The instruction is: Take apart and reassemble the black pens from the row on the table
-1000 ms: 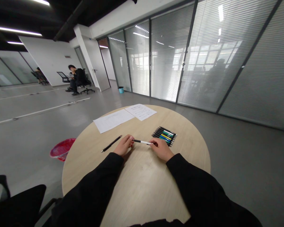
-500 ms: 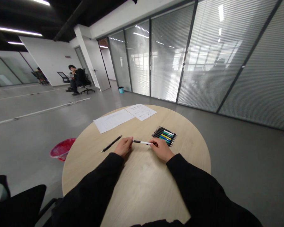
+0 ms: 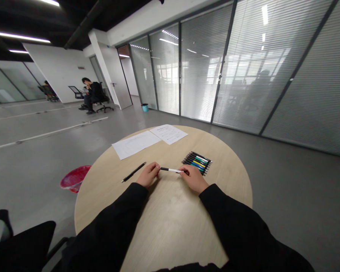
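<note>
A black-and-white pen (image 3: pixel 171 170) stretches between my two hands, roughly level above the table. My left hand (image 3: pixel 149 174) pinches its black end between thumb and fingers. At the white end, the fingers of my right hand (image 3: pixel 193 177) are closed on it; that tip is partly hidden by them. Just beyond my right hand lies a row of several pens (image 3: pixel 200 161) side by side, with black, white, green, yellow and blue barrels. A single black pen (image 3: pixel 133 172) rests slantwise on the table to the left of my left hand.
Two printed sheets, a left one (image 3: pixel 136 144) and a right one (image 3: pixel 170 133), lie toward the far edge of the round wooden table (image 3: pixel 170 226). A red basket (image 3: pixel 73 178) and a black chair (image 3: pixel 25 245) stand at the left. Farther off, a person (image 3: pixel 92 94) sits.
Almost nothing differs. My left hand has shifted very slightly to the right and up with the pen, and my right hand stays in place.
</note>
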A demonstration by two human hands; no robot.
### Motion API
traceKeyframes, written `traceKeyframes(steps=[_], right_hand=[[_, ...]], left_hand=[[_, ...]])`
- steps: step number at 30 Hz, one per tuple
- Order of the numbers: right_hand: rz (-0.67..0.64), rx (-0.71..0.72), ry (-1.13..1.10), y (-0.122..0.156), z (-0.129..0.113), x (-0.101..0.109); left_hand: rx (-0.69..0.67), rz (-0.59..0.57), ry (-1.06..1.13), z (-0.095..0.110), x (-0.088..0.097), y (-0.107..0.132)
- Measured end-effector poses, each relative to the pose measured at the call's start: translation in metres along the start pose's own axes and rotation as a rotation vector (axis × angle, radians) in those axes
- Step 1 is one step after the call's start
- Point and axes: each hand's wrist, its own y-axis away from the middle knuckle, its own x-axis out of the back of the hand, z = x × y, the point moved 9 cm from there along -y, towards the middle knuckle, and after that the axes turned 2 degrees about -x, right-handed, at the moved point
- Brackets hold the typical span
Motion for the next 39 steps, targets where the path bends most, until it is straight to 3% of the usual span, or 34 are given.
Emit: traceKeyframes(steps=[9,18,30,39], right_hand=[[0.002,0.000,-0.001,0.0000,-0.0020,0.0003],[-0.002,0.003,0.013,0.0007,0.0008,-0.0011],[0.006,0.000,0.003,0.0004,-0.0012,0.0008],[0.005,0.002,0.002,-0.0004,0.0022,-0.0010]], left_hand=[[0.038,0.039,0.204,-0.0078,-0.0031,-0.0022],[0.109,-0.016,0.036,-0.0025,-0.0054,0.0041],[0.016,-0.036,0.010,0.0019,-0.0039,0.0008],[-0.007,-0.028,0.161,-0.0010,-0.0059,-0.0001]])
